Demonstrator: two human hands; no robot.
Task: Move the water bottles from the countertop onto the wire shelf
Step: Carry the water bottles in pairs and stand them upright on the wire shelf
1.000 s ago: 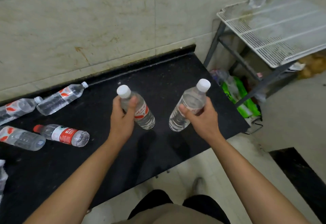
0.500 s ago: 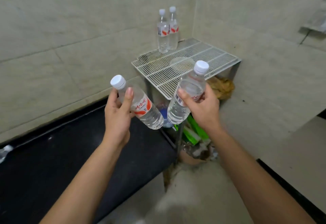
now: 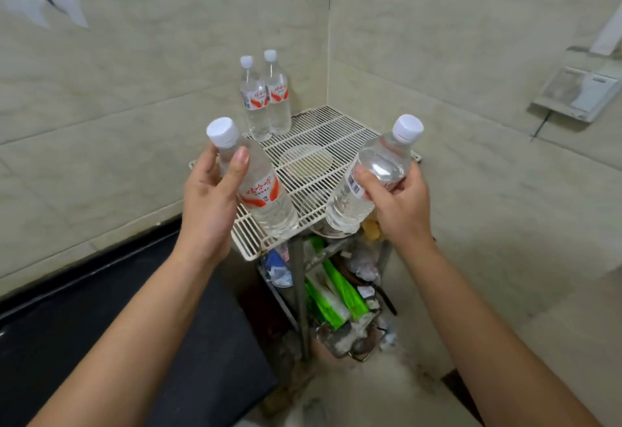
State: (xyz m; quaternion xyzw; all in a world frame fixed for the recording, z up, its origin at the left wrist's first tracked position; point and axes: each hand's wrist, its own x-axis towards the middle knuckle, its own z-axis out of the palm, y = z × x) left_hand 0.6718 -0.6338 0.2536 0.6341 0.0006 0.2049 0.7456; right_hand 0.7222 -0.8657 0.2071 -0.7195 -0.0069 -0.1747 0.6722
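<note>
The left hand [image 3: 210, 201] grips a tilted water bottle [image 3: 259, 191] with red, unreadable lettering; the right hand [image 3: 400, 204] grips another [image 3: 370, 177], barcode showing. Both hang over the wire shelf's [image 3: 336, 130] front edge; two labelled bottles [image 3: 266, 97] stand at its back-left corner.

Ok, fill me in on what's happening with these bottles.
A person is carrying water bottles to the wire shelf in the corner. The left hand grips one tilted bottle, and the right hand grips another; both are held in the air above the front of the shelf, not yet set down. Two bottles already stand upright side by side at the back of the shelf, near the wall.
</note>
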